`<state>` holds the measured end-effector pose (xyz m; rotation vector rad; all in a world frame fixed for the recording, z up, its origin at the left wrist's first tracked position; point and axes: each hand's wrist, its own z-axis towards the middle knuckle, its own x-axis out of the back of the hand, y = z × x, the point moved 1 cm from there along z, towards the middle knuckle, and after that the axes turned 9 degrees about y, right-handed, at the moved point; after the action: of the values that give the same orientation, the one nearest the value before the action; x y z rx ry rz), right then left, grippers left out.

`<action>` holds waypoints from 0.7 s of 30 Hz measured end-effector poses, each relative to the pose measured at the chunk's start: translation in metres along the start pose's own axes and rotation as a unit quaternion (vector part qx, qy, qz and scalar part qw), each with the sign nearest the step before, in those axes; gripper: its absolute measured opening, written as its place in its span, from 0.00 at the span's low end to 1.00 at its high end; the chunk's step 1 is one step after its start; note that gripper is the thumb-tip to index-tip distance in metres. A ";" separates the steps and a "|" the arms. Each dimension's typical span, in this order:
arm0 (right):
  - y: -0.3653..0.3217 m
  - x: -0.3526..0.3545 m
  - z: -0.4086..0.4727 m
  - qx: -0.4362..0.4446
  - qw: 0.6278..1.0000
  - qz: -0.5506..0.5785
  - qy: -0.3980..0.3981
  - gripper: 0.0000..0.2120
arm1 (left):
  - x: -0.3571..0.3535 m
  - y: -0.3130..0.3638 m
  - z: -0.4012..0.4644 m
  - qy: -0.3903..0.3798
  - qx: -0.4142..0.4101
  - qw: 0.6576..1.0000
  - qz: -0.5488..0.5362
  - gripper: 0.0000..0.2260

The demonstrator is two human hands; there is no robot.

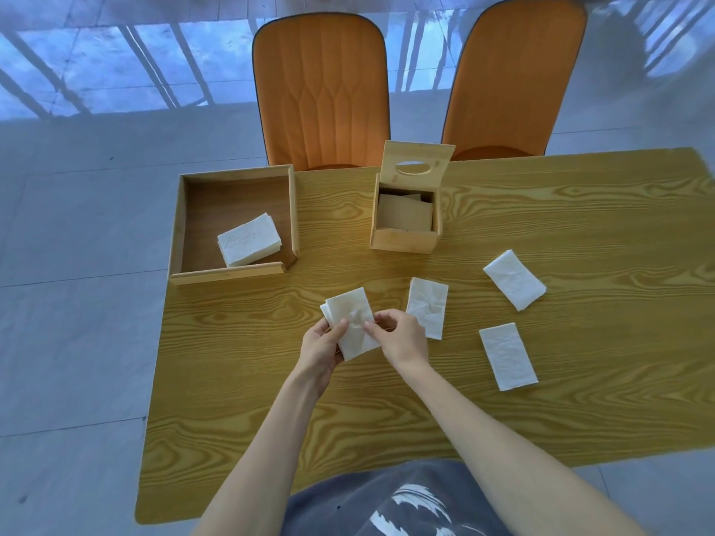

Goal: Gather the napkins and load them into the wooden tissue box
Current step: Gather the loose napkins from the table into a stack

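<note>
My left hand [323, 348] and my right hand [398, 336] both grip a small stack of white napkins [348, 309] just above the table's middle. Three more folded napkins lie flat to the right: one beside my right hand [427, 303], one further right [514, 278], one nearer me [507, 355]. The wooden tissue box [404, 241] stands behind them with its lid, which has an oval slot, tipped up and open. Some napkins show inside it, in shadow.
A shallow wooden tray [288, 210] at the table's far left corner holds a stack of white napkins [249, 243]. Two orange chairs [323, 90] stand behind the wood-grain table [387, 400]. The table's left edge is near the tray.
</note>
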<state>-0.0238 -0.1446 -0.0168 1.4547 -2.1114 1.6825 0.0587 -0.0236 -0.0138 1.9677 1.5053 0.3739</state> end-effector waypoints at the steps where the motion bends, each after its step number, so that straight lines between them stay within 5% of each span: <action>1: 0.001 0.003 -0.001 0.002 1.000 -0.006 0.005 0.11 | -0.002 -0.003 0.000 0.007 -0.002 1.000 0.007 0.13; 6: 0.005 0.031 0.005 -0.014 0.994 -0.038 0.106 0.07 | -0.011 -0.012 -0.002 0.021 0.015 1.000 0.008 0.10; 10: 0.013 0.050 0.019 -0.075 0.980 -0.048 0.178 0.14 | -0.015 -0.017 -0.005 0.010 0.019 0.999 0.025 0.08; 16: 0.020 0.060 0.031 -0.150 0.967 -0.093 0.184 0.25 | -0.019 -0.020 -0.003 0.016 -0.002 0.998 0.054 0.11; 21: 0.018 0.059 0.032 -0.160 0.966 -0.120 0.166 0.20 | -0.024 -0.026 -0.002 0.027 0.000 0.998 0.060 0.14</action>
<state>-0.0535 -0.2069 -0.0092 1.1817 -1.8351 1.3152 0.0305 -0.0415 -0.0252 2.0687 1.4237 0.4828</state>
